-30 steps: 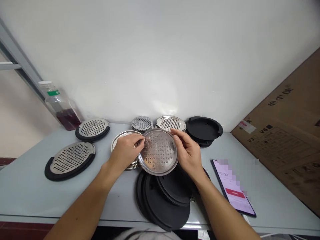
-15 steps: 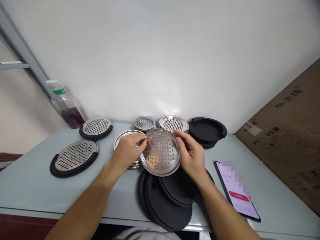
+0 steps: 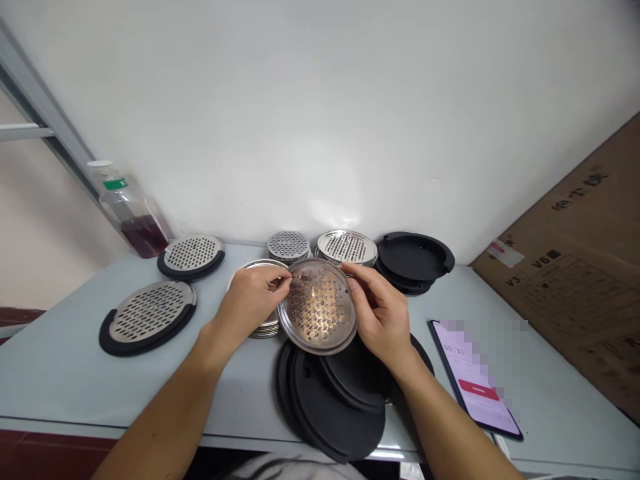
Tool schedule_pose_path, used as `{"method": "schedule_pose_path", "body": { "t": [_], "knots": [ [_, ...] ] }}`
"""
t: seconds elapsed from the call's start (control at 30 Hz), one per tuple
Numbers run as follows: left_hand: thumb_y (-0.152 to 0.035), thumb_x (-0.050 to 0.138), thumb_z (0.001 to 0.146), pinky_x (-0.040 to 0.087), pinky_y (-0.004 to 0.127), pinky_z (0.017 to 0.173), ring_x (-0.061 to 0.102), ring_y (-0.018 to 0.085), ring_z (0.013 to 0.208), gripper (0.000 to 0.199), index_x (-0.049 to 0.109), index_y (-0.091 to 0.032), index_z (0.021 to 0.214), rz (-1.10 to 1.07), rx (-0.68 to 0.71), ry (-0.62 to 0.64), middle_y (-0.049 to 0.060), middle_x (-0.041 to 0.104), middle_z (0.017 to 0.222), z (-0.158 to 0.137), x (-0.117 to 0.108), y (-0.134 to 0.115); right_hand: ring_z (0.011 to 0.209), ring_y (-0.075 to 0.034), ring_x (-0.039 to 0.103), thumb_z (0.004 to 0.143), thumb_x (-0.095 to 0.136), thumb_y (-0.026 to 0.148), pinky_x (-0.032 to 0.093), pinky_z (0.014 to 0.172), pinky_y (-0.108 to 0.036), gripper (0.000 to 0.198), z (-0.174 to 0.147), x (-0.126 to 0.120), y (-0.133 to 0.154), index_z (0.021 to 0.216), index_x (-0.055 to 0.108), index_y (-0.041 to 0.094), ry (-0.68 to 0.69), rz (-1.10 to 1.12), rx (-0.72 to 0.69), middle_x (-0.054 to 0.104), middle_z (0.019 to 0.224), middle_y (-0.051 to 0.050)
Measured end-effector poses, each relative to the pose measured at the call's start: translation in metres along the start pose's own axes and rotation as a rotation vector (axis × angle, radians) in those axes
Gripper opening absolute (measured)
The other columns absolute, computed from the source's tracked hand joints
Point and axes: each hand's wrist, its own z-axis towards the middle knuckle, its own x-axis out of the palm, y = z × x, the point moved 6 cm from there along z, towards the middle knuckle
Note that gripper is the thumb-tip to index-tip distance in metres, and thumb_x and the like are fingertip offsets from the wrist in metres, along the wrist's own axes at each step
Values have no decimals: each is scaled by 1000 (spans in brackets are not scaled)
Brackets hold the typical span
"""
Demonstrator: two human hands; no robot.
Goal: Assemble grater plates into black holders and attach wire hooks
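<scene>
I pinch a round silver metal disc (image 3: 320,313), probably light and stiff: left hand (image 3: 250,300) at ten o'clock, right hand (image 3: 383,313) two.

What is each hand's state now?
Left hand: closed, pinched at the left edge of the metal disc.
Right hand: closed, holding the disc's right edge.

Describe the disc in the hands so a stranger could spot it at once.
On the table, find the black plates piled near its front edge. Just above them in the picture, the left hand and right hand grip the shiny metal disc by its rim. It alone is held; the other discs lie stacked or in black holders.
</scene>
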Motion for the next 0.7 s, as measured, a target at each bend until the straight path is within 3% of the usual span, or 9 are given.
{"method": "schedule_pose_path", "body": {
  "t": [0.27,0.5,0.7],
  "knots": [
    [-18,62,81,55,27,69,71,18,73,14,75,-22,82,-10,9,-31,1,77,83,-2,-4,-2,101,-23,68,93,54,16,56,87,-38,29,0,-2,4,119,64,27,-25,-30,-42,71,111,-6],
    [-24,68,80,60,28,76,74,19,81,13,71,-21,93,-249,-178,-83,1,76,83,-2,-7,9,98,-23,69,93,54,20,57,83,-38,26,3,-9,-2,116,67,27,-53,-35,13,73,109,-6],
    [-40,59,90,56,29,76,70,21,86,29,74,-20,104,-414,-282,74,3,76,95,1,6,15,102,-21,66,94,53,17,53,93,-41,24,7,-13,-12,105,71,27,-87,37,90,71,107,-4]
  ]
}}
